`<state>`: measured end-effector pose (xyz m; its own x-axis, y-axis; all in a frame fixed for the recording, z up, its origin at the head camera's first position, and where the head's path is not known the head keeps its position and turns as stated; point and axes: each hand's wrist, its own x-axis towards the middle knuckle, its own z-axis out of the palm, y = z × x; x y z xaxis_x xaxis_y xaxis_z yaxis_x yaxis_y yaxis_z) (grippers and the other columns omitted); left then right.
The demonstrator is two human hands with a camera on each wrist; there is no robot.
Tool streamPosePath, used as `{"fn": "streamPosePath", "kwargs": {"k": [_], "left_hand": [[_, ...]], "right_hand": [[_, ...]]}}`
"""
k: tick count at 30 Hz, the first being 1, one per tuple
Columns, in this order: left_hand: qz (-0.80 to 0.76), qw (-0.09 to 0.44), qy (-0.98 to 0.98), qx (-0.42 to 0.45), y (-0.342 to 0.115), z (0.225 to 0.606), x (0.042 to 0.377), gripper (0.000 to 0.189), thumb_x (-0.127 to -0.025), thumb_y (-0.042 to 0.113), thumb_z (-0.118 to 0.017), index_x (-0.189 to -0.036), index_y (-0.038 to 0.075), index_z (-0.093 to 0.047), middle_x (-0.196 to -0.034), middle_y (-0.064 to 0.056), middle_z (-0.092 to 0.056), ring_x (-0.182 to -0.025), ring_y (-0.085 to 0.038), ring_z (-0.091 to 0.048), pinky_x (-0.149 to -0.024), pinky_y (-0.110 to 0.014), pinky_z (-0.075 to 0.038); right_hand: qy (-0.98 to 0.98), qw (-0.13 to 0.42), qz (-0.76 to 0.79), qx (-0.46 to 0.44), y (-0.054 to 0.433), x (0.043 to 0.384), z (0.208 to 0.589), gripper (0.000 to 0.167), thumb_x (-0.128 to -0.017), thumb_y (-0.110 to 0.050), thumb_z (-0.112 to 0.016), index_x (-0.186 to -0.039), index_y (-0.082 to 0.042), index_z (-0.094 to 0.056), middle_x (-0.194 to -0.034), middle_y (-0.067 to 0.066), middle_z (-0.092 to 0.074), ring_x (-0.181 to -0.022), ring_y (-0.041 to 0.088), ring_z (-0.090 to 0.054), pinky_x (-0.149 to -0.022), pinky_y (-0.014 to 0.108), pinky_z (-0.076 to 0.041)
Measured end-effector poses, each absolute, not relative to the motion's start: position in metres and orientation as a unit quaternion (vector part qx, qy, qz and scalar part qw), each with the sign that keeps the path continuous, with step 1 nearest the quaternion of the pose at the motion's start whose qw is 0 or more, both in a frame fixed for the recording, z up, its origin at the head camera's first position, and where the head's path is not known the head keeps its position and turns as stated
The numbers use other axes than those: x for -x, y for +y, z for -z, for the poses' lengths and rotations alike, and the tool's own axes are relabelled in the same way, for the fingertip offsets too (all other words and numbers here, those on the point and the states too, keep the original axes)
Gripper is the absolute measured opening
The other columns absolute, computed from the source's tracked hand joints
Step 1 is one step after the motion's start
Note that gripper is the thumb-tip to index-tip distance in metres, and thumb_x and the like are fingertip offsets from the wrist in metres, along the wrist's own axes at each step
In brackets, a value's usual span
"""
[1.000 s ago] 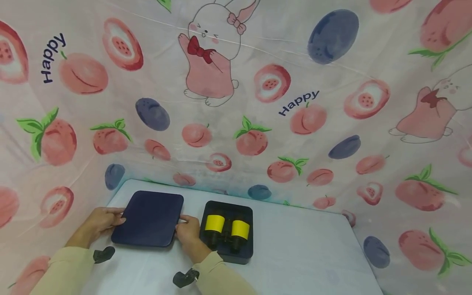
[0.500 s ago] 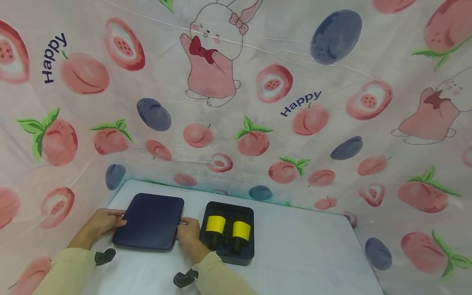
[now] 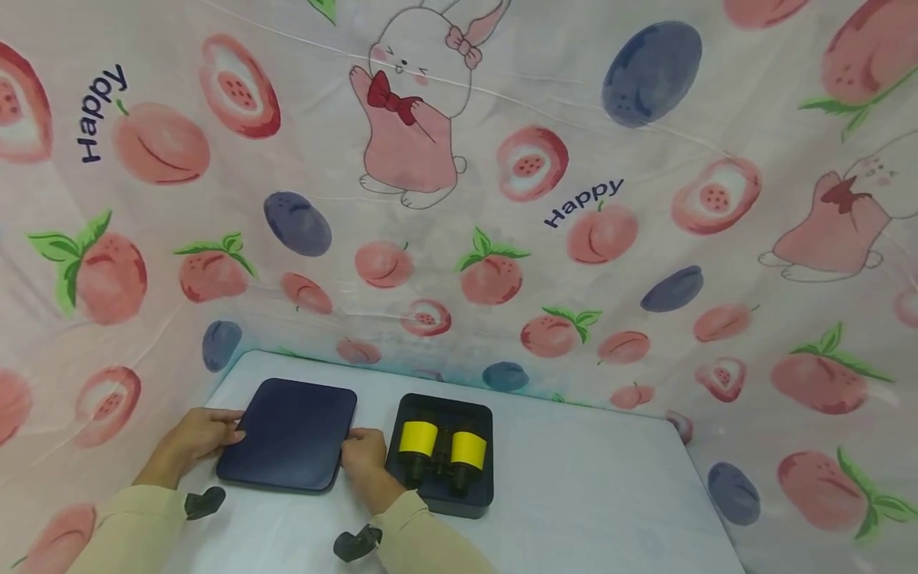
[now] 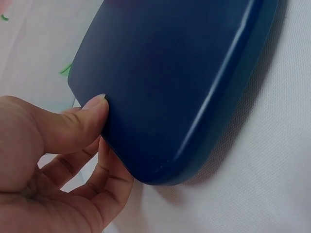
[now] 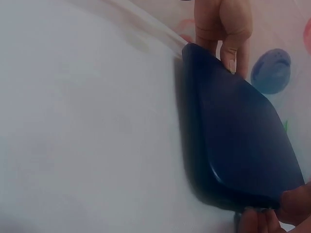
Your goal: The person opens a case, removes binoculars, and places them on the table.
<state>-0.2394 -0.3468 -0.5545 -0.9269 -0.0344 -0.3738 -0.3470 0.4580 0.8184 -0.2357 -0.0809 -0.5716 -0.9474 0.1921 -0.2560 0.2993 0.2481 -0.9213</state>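
A dark blue, flat lid (image 3: 290,434) with rounded corners is at the left of the table, between both hands. My left hand (image 3: 192,442) pinches its left edge. In the left wrist view the thumb (image 4: 95,114) presses on top while curled fingers go beneath the edge. My right hand (image 3: 369,462) grips the right edge; only its fingertips show in the right wrist view (image 5: 262,221). Right of that hand stands an uncovered dark box (image 3: 459,507) with yellow-and-black binoculars (image 3: 468,450) lying inside. The right forearm partly hides the box's near left corner.
A white-covered table (image 3: 588,478) extends to the right of the box. A cloth wall (image 3: 445,271) printed with fruit and rabbits rises behind the table and along its sides. Each wrist carries a small black device (image 3: 357,544).
The lid has come down slightly and a little nearer to me, held by both hands. My right thumb and fingers have shifted a little along its edge. Box and binoculars stay put.
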Motion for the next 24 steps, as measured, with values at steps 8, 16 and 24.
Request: {"fn": "streamPosePath", "kwargs": {"k": [8,16,24], "left_hand": [[-0.478,0.137,0.859,0.124,-0.345,0.556,0.236,0.061,-0.092,0.005,-0.074,-0.142,-0.019,-0.049,-0.140,-0.041,-0.054,-0.122,-0.048,-0.065,-0.099,-0.050,-0.059],[-0.429,0.095,0.889,0.125,-0.341,0.557,0.230,0.050,-0.092,0.011,-0.070,-0.131,-0.018,-0.060,-0.119,-0.034,-0.071,-0.105,-0.044,-0.071,-0.094,-0.056,-0.058],[-0.482,0.091,0.861,0.133,-0.326,0.543,0.232,0.060,-0.099,0.018,-0.066,-0.141,-0.021,-0.048,-0.139,-0.042,-0.055,-0.126,-0.053,-0.062,-0.102,-0.054,-0.056]], "right_hand": [[0.809,0.067,0.568,-0.137,-0.079,0.234,0.569,0.025,-0.084,0.003,-0.069,-0.108,0.009,-0.074,-0.107,0.017,-0.075,-0.102,0.026,-0.069,-0.094,0.046,-0.060],[0.804,0.089,0.571,-0.138,-0.079,0.229,0.559,0.030,-0.088,-0.001,-0.071,-0.116,0.009,-0.069,-0.111,0.019,-0.073,-0.106,0.029,-0.069,-0.100,0.050,-0.058],[0.795,0.094,0.589,-0.113,-0.076,0.233,0.542,0.032,-0.088,-0.006,-0.073,-0.118,0.004,-0.069,-0.111,0.015,-0.073,-0.103,0.026,-0.070,-0.099,0.046,-0.059]]}}
